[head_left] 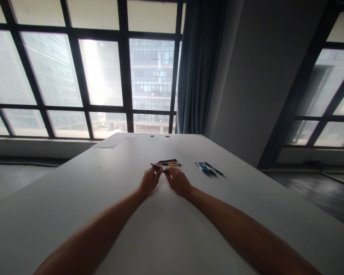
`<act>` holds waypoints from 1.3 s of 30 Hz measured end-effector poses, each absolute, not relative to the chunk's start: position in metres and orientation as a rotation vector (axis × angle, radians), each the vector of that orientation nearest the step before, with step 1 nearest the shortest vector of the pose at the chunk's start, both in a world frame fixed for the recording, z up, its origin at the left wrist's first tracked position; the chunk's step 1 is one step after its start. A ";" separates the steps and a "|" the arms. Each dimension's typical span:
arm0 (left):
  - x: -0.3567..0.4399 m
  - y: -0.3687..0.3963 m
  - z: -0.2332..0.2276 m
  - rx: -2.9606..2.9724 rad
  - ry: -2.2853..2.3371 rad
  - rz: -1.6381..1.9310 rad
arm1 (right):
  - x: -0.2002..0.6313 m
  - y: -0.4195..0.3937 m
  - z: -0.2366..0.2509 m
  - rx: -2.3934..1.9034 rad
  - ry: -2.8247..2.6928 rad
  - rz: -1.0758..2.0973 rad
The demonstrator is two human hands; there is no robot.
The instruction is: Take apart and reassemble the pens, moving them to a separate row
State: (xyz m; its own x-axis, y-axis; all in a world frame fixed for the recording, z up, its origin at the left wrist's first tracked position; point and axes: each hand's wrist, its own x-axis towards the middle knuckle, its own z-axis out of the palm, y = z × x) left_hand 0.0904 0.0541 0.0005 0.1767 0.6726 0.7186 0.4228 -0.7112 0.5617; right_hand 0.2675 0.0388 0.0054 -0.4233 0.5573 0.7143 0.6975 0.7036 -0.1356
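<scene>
Both hands meet over the middle of the white table (126, 214). My left hand (149, 181) is closed on a dark pen (155, 166), whose tip sticks out to the upper left. The fingers of my right hand (178, 180) pinch the other end of it, where a bit of green shows. Just beyond the hands lie a few pens, among them a yellow and black pen (174, 164) and a dark pen (167, 160). To the right, several pens (205, 169) lie side by side at a slant, with a black pen (215, 169) along their right side.
Papers (111, 142) lie at the table's far left corner. Two dark round holes (159, 136) are near the far edge. Beyond stand large windows (100, 72), a blue curtain (199, 68) and a grey pillar (254, 76).
</scene>
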 end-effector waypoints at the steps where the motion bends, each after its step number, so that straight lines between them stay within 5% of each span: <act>1: 0.090 0.055 0.001 2.167 1.068 1.565 | 0.267 0.038 0.005 -0.917 -2.143 -0.227; 14: 0.089 0.064 0.000 1.763 1.099 1.552 | 0.266 0.025 0.015 -0.603 -2.466 -0.332; 24: 0.084 0.057 0.004 2.169 1.397 1.490 | 0.284 0.052 0.004 -1.060 -1.900 -0.193; 32: 0.087 0.049 0.005 2.377 1.479 1.198 | 0.290 0.056 0.004 -1.030 -2.162 -0.266; 39: 0.088 0.057 0.001 2.254 1.404 1.418 | 0.293 0.065 -0.001 -1.394 -2.047 -0.227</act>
